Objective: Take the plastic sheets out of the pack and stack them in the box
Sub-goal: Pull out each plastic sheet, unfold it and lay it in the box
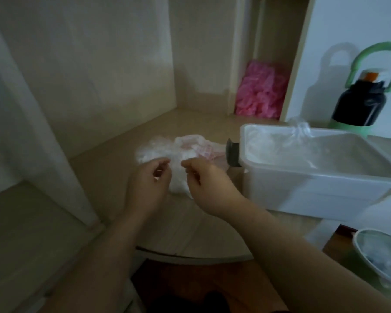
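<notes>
A crumpled clear pack with pink print point(203, 147) lies on the wooden desk point(190, 227), with white plastic sheets point(154, 152) bunched beside and under it. My left hand point(148, 184) and my right hand point(203, 184) hover side by side over the pile, fingers curled, each pinching an edge of a thin clear plastic sheet point(178, 179) that hangs between them. To the right stands the white plastic box point(303, 190), with clear plastic sheets point(280, 150) inside it and one piece sticking up over its far rim.
A black bottle with a green handle point(359, 105) stands behind the box. A pink plastic bundle point(260, 91) fills a narrow shelf niche at the back. A dark latch point(231, 152) sits on the box's left end. A bin point(382, 256) is at the lower right.
</notes>
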A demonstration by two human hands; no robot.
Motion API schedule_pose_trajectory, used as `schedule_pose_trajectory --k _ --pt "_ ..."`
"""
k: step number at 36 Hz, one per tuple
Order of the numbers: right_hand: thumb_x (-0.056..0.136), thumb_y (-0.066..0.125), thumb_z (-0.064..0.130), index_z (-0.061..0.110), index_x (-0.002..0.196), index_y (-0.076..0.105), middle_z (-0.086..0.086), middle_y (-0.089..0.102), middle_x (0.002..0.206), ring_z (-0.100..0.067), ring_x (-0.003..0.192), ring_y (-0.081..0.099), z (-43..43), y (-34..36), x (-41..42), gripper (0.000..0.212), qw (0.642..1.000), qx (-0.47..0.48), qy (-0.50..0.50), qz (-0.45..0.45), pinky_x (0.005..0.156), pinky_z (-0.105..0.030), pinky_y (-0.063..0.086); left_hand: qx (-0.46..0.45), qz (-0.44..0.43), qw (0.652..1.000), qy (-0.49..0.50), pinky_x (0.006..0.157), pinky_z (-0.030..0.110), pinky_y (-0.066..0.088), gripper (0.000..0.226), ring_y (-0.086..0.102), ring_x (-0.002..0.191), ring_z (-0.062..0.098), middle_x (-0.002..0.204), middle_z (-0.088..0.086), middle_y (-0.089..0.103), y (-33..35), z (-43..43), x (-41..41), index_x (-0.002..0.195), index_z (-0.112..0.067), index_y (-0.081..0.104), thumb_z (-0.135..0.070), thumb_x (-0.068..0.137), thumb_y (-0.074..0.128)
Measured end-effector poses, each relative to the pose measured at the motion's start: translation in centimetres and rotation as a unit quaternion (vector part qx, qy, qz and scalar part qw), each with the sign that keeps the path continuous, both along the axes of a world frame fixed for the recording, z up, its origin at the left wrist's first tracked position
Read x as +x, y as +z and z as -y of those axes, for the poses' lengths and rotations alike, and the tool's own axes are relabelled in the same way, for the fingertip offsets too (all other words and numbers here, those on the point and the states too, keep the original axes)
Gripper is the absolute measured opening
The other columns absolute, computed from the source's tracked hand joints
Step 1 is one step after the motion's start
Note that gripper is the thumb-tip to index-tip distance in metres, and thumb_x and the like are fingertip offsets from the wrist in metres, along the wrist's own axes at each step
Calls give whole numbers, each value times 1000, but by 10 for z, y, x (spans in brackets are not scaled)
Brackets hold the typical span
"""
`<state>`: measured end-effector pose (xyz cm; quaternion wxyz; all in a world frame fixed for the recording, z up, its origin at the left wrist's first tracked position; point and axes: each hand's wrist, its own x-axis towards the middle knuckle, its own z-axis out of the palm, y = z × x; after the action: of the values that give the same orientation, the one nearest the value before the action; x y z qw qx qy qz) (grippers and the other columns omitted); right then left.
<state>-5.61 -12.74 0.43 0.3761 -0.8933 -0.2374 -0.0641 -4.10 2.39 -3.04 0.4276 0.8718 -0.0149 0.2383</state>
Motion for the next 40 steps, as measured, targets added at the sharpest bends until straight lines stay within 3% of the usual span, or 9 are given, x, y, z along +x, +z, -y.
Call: schedule_pose_trajectory --k 4,9,16,20,25,28,32,37,40 --pt "97 43 11 17 137 44 -1 51 135 -13 121 48 -2 -33 16 41 994 39 -81 -58 91 -12 30 56 -73 996 17 78 12 38 32 58 100 11 120 3 63 -33 6 0 121 -13 61 -26 92 60" --pt "96 45 16 22 102 43 8 51 91 -13 89 53 -2 -58 30 8 993 38 -84 -70 71 -22 37 50 -51 996 52 63 17 30 19 53 86 11 96 -4 56 -37 7 12 98 -17 55 -29 87 66" --pt "98 41 21 20 134 41 4 62 91 -10 82 57 -1 -68 43 35 993 40 -94 -59 72 -26 46 29 -43 998 32 65 13 36 35 53 76 5 95 -8 58 -38 6 23 116 -14 61 -26 85 69" --pt "98 44 22 21 137 39 5 61 81 -11 74 58 0 -71 42 40 996 46 -72 -40 70 -30 48 81 13 997 15 62 11 33 19 48 68 4 88 -1 65 -40 4 19 103 -12 71 -17 85 68" --pt "94 53 29 27 149 17 3 44 137 0 92 46 0 -73 39 65 996 82 -26 23 88 -32 49 36 63 997 12 72 2 34 6 51 84 2 93 -2 61 -36 4 12 91 -18 70 -17 85 68" --pt "93 53 31 37 147 15 -1 42 137 -2 82 51 3 -75 38 66 997 63 -16 51 84 -34 51 -15 61 996 -58 76 2 37 15 53 88 -6 94 -8 58 -33 5 7 84 -28 61 -15 85 67" --pt "94 52 31 33 146 26 -1 46 132 -4 84 53 3 -73 37 59 999 18 -21 43 83 -30 49 -100 36 989 -107 69 11 46 20 61 78 0 82 -7 63 -29 8 -1 82 -28 58 -9 88 64" --pt "91 58 30 25 142 35 0 51 132 -11 102 53 1 -73 37 56 998 39 -43 13 91 -33 47 -58 31 994 -83 69 9 45 29 59 77 1 89 -14 62 -29 10 -8 89 -33 55 -9 82 70" --pt "89 61 26 25 112 51 4 57 101 -13 87 57 2 -75 38 25 997 59 -54 7 76 -32 49 -24 43 997 -63 66 10 44 37 56 70 7 90 -12 60 -29 9 -11 104 -32 54 -10 81 72"
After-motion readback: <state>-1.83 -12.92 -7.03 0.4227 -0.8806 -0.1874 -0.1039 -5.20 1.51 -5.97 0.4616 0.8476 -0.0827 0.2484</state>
